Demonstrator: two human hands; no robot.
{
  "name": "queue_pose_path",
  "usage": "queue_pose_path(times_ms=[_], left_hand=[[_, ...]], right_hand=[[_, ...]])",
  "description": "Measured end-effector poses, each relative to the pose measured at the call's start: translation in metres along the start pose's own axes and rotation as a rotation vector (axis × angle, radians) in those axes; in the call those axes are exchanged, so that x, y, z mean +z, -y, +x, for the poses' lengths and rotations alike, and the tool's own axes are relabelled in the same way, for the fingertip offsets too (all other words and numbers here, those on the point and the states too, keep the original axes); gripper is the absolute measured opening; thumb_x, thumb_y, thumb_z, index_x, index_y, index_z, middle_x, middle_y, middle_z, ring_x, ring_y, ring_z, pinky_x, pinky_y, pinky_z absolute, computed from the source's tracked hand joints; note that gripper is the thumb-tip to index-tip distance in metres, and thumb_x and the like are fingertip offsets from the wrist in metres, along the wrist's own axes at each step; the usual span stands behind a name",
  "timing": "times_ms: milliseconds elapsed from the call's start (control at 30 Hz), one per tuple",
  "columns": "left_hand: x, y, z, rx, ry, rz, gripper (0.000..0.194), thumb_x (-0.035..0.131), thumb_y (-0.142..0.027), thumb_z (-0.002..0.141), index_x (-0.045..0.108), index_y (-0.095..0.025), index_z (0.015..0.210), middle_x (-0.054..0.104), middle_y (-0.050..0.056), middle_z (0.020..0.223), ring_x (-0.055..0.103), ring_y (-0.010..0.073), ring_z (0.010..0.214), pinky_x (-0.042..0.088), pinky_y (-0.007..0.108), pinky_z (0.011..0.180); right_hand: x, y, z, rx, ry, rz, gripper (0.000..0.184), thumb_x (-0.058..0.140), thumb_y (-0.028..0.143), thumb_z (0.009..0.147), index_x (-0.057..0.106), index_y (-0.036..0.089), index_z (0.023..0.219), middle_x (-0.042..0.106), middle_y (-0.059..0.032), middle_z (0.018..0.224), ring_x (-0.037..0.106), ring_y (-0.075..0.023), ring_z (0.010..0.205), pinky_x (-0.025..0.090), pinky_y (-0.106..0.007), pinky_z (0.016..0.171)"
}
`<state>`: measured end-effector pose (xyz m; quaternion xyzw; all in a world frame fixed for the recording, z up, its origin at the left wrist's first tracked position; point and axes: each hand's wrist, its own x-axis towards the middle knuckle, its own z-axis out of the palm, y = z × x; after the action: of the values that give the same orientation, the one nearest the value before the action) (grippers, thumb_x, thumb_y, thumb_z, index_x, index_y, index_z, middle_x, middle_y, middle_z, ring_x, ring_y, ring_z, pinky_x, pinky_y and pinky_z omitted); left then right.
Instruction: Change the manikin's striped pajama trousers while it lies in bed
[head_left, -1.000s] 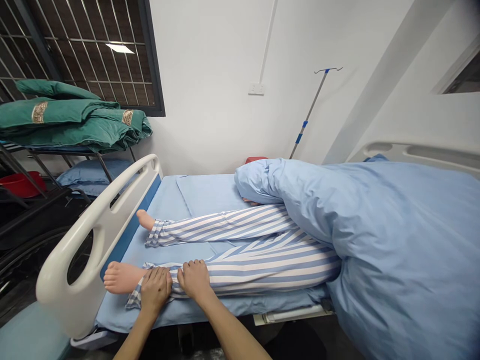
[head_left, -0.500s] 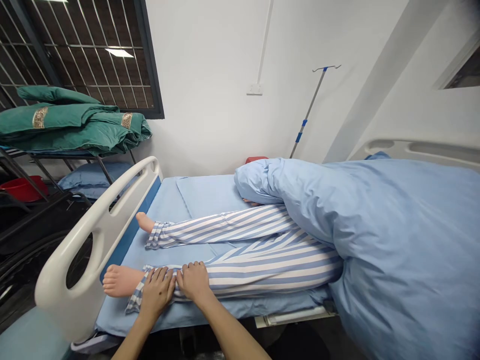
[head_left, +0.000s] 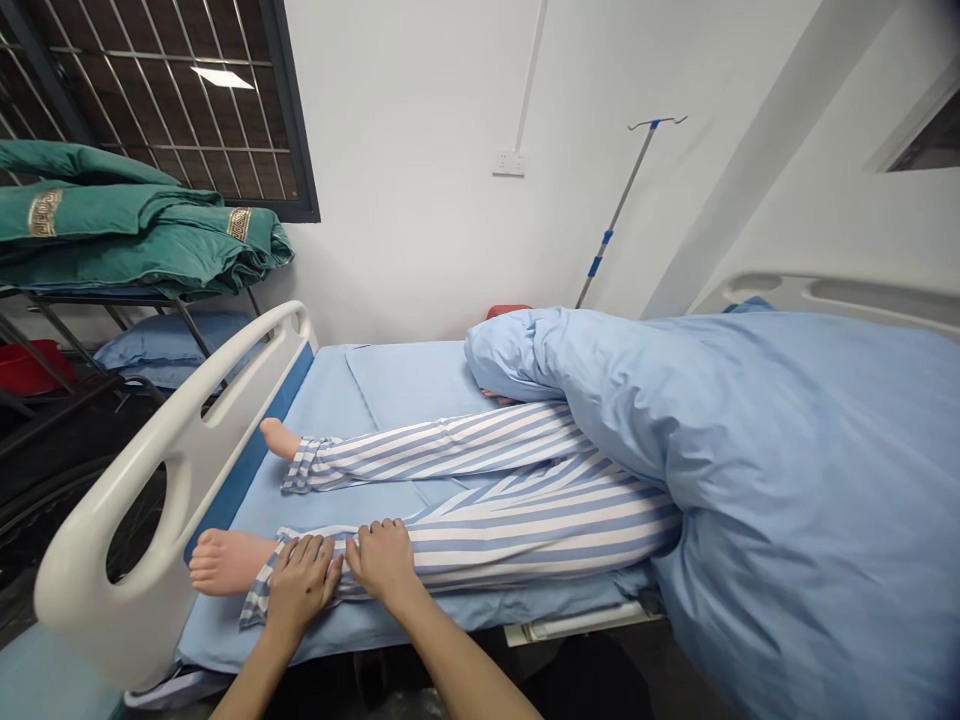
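A manikin, its feet smooth and plastic-looking, lies on the bed in blue-and-white striped trousers (head_left: 517, 535). My left hand (head_left: 304, 580) is curled over the near lower leg, just above the trouser cuff and the bare near foot (head_left: 231, 562). Close beside it, my right hand (head_left: 382, 560) grips the same shin a little higher up, fingers bent over the top. The far leg (head_left: 420, 445) lies straight, with its bare foot (head_left: 280, 438) pointing up. A light blue quilt (head_left: 750, 430) is folded back over the upper body and hides it.
A white footboard (head_left: 180, 470) stands at the left end of the bed. Behind it are green folded bedding (head_left: 142, 240) on a rack and a red basin (head_left: 34, 368). An IV pole (head_left: 622, 205) rises beyond the bed. A socket (head_left: 509, 163) is on the wall.
The view has shifted slightly, so the footboard and feet sit further left. My hands stay on the near shin, with a slightly wider gap between them.
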<state>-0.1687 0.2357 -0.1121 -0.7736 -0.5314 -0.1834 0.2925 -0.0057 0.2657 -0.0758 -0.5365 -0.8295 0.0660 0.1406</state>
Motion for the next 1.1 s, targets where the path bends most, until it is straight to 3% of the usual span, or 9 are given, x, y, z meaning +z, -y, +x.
queue_pose_path(times_ms=[600,1100], left_hand=[[0.012,0.002,-0.004,-0.059,-0.081,-0.067,0.022,0.047,-0.024,0.083,0.066,-0.017,0.091,0.07,0.007,0.088,0.062,0.0226,0.086,0.041,0.039,0.088],[0.007,0.003,0.0,-0.021,-0.108,-0.062,0.02,0.045,-0.018,0.084,0.064,-0.016,0.09,0.07,0.006,0.086,0.062,0.0213,0.084,0.041,0.037,0.086]], right_hand=[[-0.002,0.007,0.003,0.031,0.04,-0.01,0.042,0.033,0.039,0.091,0.067,0.013,0.094,0.069,-0.0126,0.09,0.061,-0.0257,0.088,0.041,-0.042,0.081],[-0.006,0.012,0.009,0.081,0.097,0.027,0.045,0.033,0.038,0.09,0.068,0.012,0.094,0.069,-0.0148,0.091,0.063,-0.0268,0.09,0.041,-0.045,0.086]])
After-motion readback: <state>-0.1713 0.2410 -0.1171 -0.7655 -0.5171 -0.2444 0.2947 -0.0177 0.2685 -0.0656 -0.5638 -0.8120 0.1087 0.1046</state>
